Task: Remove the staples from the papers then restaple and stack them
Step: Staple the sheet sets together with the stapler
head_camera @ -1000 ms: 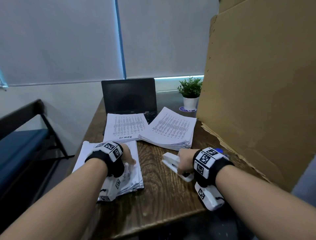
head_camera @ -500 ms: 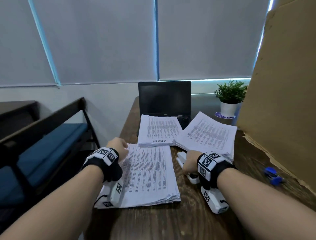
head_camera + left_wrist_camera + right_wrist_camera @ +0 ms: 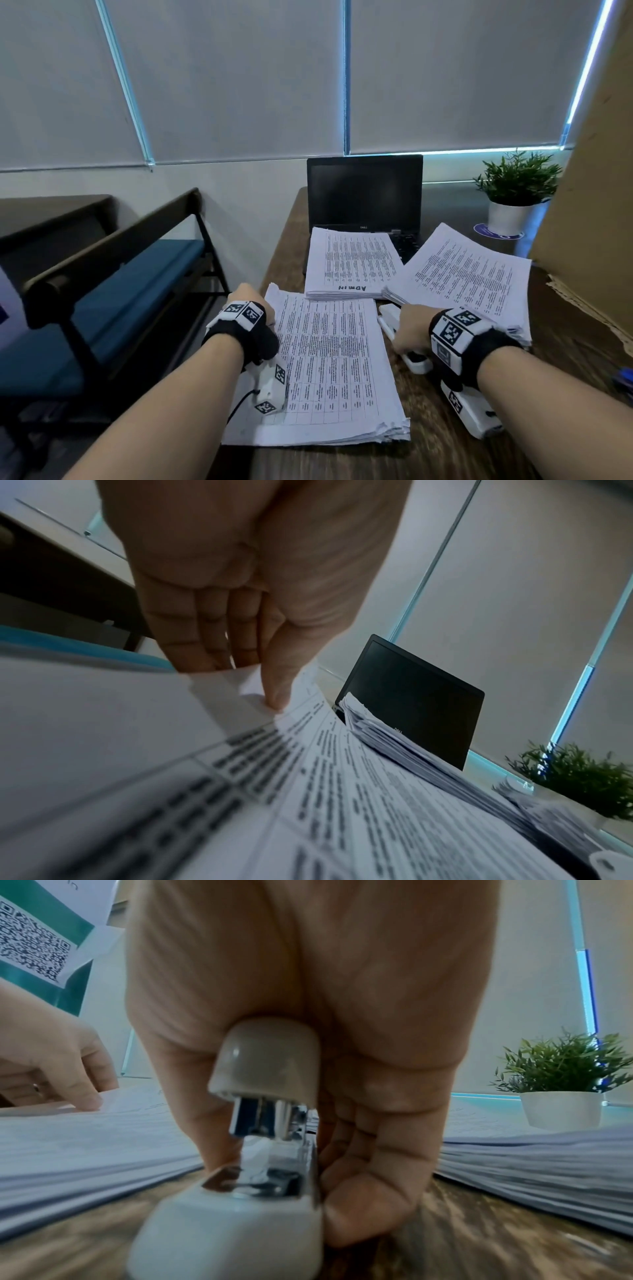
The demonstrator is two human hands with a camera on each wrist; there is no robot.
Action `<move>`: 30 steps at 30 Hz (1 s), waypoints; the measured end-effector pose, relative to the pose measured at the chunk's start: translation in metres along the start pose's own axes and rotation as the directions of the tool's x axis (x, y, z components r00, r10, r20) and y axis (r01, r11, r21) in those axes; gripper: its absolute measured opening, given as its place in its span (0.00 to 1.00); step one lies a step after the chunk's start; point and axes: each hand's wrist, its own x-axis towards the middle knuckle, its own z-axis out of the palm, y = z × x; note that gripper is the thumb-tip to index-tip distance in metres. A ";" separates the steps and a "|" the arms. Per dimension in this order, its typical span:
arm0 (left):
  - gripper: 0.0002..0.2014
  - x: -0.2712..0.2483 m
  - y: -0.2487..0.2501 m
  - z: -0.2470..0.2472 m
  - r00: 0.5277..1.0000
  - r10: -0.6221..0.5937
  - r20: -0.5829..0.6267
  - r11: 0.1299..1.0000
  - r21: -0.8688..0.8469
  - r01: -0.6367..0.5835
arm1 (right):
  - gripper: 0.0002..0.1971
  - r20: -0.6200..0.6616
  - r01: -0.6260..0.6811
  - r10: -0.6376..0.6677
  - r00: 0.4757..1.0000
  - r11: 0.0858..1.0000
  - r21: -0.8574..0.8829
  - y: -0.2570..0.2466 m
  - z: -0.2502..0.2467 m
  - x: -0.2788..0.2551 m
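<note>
Left hand pinches the far-left corner of the near thick floppy white printed paper stack on the wooden table — best hold, sheets slide — right hand grips the rigid white stapler just right.

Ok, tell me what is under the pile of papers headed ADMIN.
The ADMIN pile lies across the open laptop, hiding most of its keyboard; a strip of keys shows at its right. Its near edge rests on the wooden table.

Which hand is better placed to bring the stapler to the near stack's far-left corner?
Right. The right hand already grips the white stapler on the table, just right of the near stack. The left hand is busy pinching that stack's corner, so it should probably keep holding the sheets.
</note>
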 end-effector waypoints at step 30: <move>0.10 -0.047 0.004 -0.013 0.971 0.200 -0.131 0.978 -0.035 -0.206 | 0.10 -0.078 0.057 -0.058 0.995 0.998 -0.016 0.021 0.014 -0.037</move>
